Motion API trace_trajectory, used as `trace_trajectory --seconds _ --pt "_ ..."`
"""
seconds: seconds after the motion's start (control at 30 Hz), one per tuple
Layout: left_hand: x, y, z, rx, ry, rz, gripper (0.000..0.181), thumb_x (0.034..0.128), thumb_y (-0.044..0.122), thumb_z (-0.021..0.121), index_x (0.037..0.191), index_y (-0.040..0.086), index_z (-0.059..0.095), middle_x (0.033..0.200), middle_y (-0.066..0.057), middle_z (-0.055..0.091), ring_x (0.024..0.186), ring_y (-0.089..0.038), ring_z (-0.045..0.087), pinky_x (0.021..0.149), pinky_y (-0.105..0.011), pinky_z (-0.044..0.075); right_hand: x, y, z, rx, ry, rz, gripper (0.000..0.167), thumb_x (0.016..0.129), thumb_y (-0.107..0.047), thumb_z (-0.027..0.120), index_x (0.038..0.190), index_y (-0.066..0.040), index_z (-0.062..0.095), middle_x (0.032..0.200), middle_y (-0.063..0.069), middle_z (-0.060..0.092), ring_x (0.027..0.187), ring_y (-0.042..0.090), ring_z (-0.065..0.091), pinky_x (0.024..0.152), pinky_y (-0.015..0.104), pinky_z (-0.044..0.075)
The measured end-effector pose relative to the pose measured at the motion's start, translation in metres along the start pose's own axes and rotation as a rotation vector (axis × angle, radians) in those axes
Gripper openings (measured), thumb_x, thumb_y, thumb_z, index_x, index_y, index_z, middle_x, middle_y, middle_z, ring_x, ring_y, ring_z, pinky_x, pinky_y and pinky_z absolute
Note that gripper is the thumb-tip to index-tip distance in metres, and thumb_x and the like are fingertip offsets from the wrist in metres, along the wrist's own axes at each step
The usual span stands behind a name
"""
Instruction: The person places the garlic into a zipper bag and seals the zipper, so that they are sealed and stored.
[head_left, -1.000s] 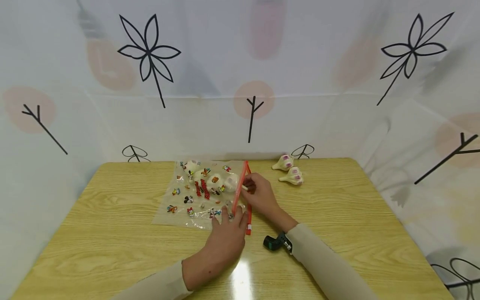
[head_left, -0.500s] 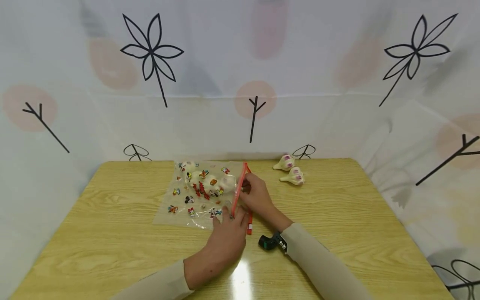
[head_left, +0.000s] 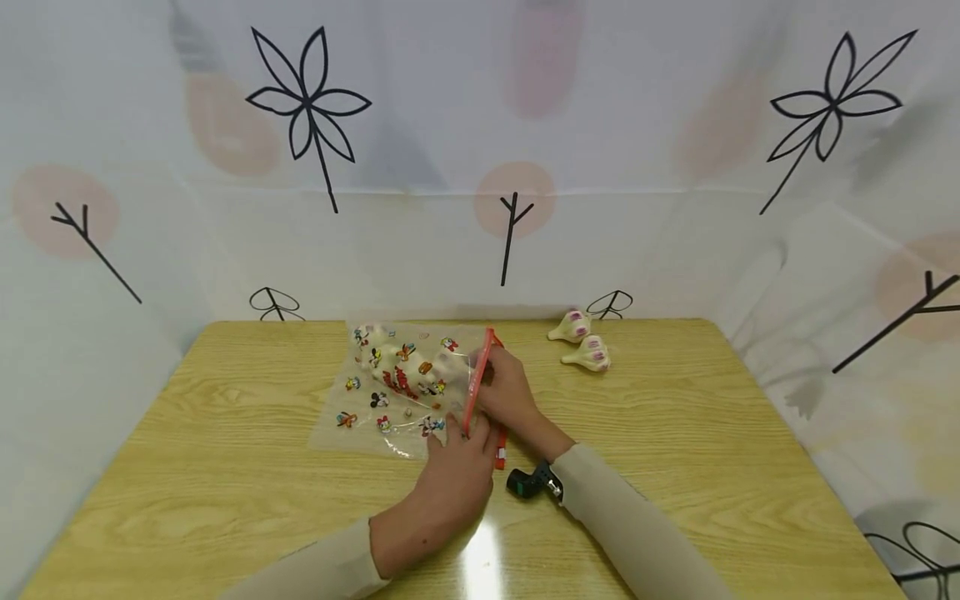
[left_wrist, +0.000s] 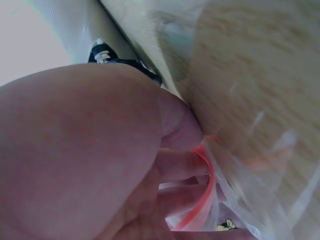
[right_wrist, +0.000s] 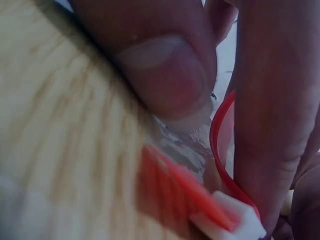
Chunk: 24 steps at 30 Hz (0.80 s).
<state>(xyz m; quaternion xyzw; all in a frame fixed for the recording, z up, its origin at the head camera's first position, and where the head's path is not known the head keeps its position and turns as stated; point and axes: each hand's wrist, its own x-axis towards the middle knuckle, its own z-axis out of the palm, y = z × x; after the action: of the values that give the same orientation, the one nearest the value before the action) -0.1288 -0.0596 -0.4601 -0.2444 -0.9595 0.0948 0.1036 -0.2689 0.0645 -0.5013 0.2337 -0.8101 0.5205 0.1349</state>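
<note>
A clear zip bag (head_left: 337, 425) with cartoon prints and a red zip edge lies flat in the head view, several pale garlic bulbs showing through its film. My left hand (head_left: 456, 479) rests with spread, straight fingers on the lower part of the bag's mouth. At the upper part of that mouth, my right hand (head_left: 510, 392) has its curled fingers inside, partly hidden by the red edge. A cream bit of a garlic bulb (right_wrist: 288, 202) shows beside fingers in the right wrist view; its remainder is hidden. The white zip slider (right_wrist: 235, 217) appears there too.
Two garlic bulbs (head_left: 587, 354) with purple marks lie at the back of the wooden table (head_left: 675, 433), right of the bag. A patterned white cloth (head_left: 420, 250) stands behind the table. A black device (head_left: 525, 483) sits on the right wrist.
My right hand has moved slightly left, deeper into the bag's mouth, and the garlic stem seen at its fingers earlier is now hidden. My left hand has stayed on the bag.
</note>
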Motion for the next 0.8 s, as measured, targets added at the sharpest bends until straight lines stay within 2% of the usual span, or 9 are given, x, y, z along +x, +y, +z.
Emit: trace_trajectory --seconds 0.27,0.43,0.53,0.8 --pt "-0.003 0.001 0.0 0.016 0.002 0.006 0.064 0.0933 0.046 0.077 0.144 0.01 0.062 0.145 -0.012 0.055 0.121 -0.047 0.063 0.079 -0.058 0.062 -0.003 -0.004 -0.002 -0.014 -0.001 0.013 0.025 0.086 -0.004 0.083 0.109 -0.002 0.073 0.104 0.011 0.075 0.092 0.023 0.07 0.083 0.042 0.06" --pt "-0.002 0.002 0.001 0.032 0.02 -0.002 0.062 0.0932 0.045 0.077 0.143 0.011 0.062 0.144 -0.011 0.056 0.122 -0.046 0.063 0.08 -0.057 0.062 -0.006 -0.003 -0.005 -0.006 -0.013 0.006 0.029 0.087 -0.004 0.082 0.114 -0.003 0.074 0.109 0.011 0.075 0.098 0.025 0.072 0.087 0.044 0.061" --pt "-0.001 0.003 0.0 0.031 0.01 -0.003 0.06 0.0947 0.043 0.076 0.144 0.011 0.062 0.145 -0.01 0.055 0.124 -0.046 0.063 0.081 -0.057 0.061 -0.007 -0.003 -0.008 0.007 -0.025 0.005 0.029 0.087 -0.004 0.081 0.115 -0.004 0.074 0.11 0.011 0.075 0.1 0.027 0.073 0.089 0.046 0.06" --pt "-0.001 0.001 0.0 0.079 -0.029 0.012 0.059 0.0987 0.041 0.071 0.149 0.012 0.06 0.148 -0.01 0.054 0.126 -0.045 0.062 0.083 -0.057 0.061 -0.007 0.001 -0.013 -0.029 -0.05 -0.079 0.025 0.085 -0.007 0.078 0.11 -0.007 0.075 0.104 0.007 0.073 0.096 0.023 0.071 0.086 0.044 0.06"
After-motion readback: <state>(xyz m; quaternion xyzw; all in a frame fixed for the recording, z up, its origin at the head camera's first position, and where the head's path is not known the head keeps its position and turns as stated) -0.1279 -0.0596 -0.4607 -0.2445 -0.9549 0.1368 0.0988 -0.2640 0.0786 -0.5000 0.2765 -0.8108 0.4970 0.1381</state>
